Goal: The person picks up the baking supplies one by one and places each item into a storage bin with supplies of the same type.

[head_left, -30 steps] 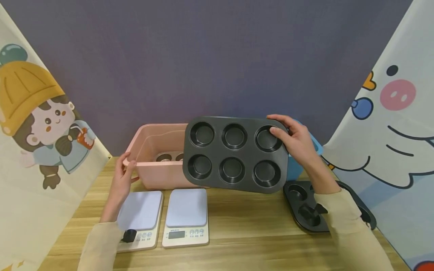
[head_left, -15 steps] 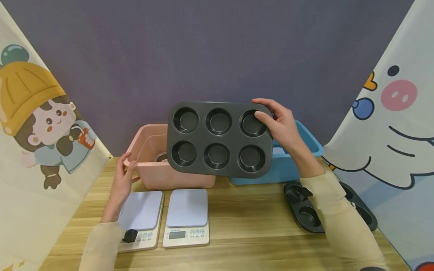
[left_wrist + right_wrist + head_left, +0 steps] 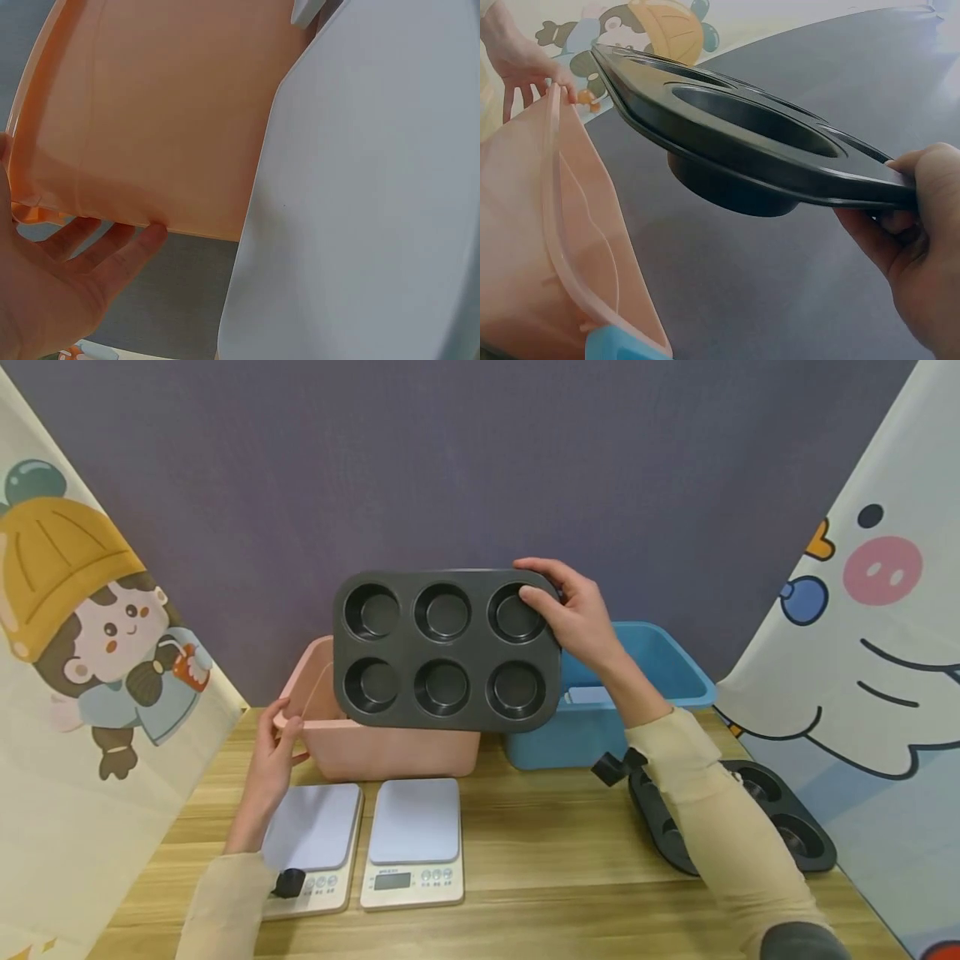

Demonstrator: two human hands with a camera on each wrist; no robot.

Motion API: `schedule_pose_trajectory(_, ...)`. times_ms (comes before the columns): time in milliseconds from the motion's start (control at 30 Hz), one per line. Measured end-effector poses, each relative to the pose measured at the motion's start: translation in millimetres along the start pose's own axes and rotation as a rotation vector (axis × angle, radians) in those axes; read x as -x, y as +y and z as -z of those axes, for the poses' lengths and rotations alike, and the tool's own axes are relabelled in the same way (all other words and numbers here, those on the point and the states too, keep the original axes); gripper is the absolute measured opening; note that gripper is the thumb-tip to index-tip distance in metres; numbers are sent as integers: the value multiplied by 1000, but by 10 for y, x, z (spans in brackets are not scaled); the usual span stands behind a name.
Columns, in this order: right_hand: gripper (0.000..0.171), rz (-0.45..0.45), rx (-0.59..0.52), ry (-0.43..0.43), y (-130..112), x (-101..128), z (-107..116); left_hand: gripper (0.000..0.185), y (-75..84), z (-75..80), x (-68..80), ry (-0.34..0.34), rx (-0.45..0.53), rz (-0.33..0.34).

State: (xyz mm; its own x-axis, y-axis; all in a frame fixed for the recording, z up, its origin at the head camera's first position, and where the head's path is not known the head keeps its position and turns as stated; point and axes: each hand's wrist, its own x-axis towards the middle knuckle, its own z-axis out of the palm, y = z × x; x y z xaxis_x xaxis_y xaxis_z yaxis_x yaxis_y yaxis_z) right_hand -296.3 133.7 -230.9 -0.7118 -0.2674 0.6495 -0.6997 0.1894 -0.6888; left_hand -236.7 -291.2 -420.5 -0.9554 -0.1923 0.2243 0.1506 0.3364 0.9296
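Note:
My right hand (image 3: 577, 614) holds a dark six-cup muffin pan (image 3: 444, 648) by its right end, thumb on the top face. The pan is raised with its cups facing me, in front of and above the pink plastic bin (image 3: 390, 752). It hides much of that bin's opening. In the right wrist view the pan (image 3: 735, 176) is apart from the bin's rim (image 3: 555, 195). My left hand (image 3: 268, 760) grips the bin's left front corner. The left wrist view shows these fingers (image 3: 124, 262) against the bin's wall (image 3: 150, 127).
A blue bin (image 3: 577, 739) with a whitish item (image 3: 588, 695) inside stands right of the pink one. Two white kitchen scales, one left (image 3: 315, 827) and one right (image 3: 414, 822), lie in front. Another muffin pan (image 3: 776, 810) rests under my right sleeve (image 3: 712, 810).
My right hand has carried the muffin pan left and upward, from between the two bins to over the pink bin. More of the blue bin shows. The left hand has stayed on the corner.

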Motion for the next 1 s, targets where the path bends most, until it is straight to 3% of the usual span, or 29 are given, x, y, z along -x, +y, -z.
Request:
schedule_pose_trajectory(533,37,28,-60,11,171,-263,-422,57,-27,-25,-21,-3,14,-5)
schedule_pose_trajectory(767,37,42,-35,13,283,-348,-645,57,-8,-27,-32,-1,25,16)
schedule_pose_trajectory(1000,36,-12,21,8,372,-381,-888,56,-11,-29,-36,12,24,30)
